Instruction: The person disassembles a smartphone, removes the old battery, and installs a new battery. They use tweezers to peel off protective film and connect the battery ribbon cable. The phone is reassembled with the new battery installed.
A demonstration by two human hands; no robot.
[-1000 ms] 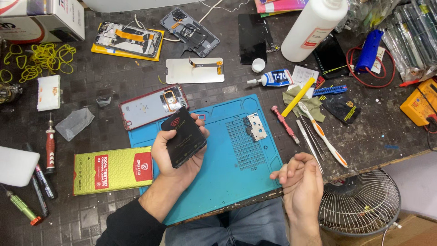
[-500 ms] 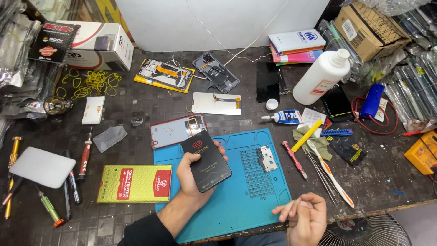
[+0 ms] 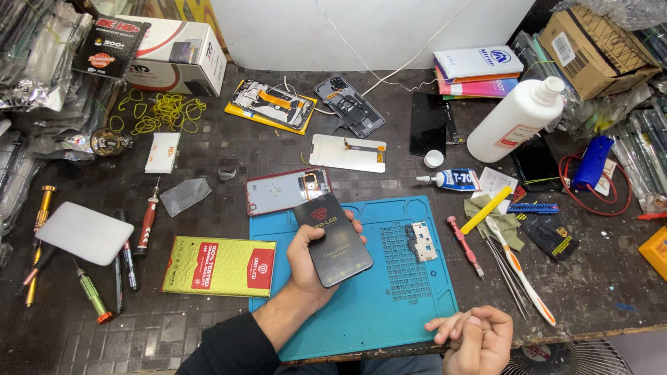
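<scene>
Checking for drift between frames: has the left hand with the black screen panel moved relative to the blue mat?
No. The left hand holds the black screen panel over the blue mat's upper-left corner, by the red-framed phone back, as before; only the camera shifted.

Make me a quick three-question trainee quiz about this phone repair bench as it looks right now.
1. True or false: the left hand holds the black phone screen.
2. What lies under that hand: A, blue mat; B, cardboard box; C, white bottle?
3. Fill in: the right hand rests at the mat's ____ edge.

Key: 1 true. 2 A. 3 near, at the lower right corner; whether anything is in its grip cannot be told.
</scene>
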